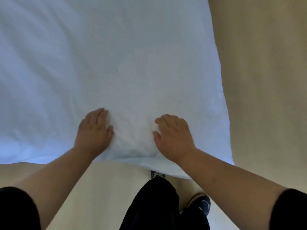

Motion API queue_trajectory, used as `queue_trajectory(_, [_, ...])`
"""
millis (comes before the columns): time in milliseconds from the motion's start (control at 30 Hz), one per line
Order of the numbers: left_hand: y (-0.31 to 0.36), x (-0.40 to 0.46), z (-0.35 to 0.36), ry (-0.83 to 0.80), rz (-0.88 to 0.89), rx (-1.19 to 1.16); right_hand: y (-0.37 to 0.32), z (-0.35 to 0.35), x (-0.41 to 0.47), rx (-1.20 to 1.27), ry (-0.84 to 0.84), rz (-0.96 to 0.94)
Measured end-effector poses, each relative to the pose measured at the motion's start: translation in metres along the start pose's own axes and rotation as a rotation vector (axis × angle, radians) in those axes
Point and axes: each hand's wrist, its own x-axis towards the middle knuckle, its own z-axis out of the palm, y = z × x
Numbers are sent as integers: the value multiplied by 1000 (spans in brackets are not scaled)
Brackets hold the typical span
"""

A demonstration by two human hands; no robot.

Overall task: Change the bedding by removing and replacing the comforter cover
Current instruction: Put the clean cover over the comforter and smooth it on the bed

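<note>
Pale floor around bed, white comforter cover spread flat across it, near edge hanging toward person's legs. Left hand flat on cloth, fingers straight, pressing. Right hand beside it, fingers slightly bent, resting on cloth, gripping nothing. Small crumpled patch between hands. Risk, as I judge it: uneven pressing shoves filling sideways, leaves lump, or drags near edge off bed
</note>
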Motion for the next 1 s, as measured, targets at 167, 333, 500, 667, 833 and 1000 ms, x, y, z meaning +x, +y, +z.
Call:
queue_trajectory(167, [-73, 44, 17, -123, -213, -34, -97, 65, 114, 86, -299, -215])
queue_trajectory(333, [-41, 64, 44, -181, -184, -42, -54, 90, 140, -74, -348, -125])
queue_trajectory(500, [111, 86, 76, -148, 239, -27, 83, 49, 67, -124, -48, 408])
queue_trajectory(667, [231, 91, 72, -224, 705, 93, 142, 33, -21, 550, -78, 1054])
queue_trajectory(833, [268, 86, 78, -274, 950, 277, 159, 34, -79, 885, -226, 1117])
queue_trajectory(1000, [280, 84, 77, -302, 940, 351, 172, 27, -123, 798, -246, 1129])
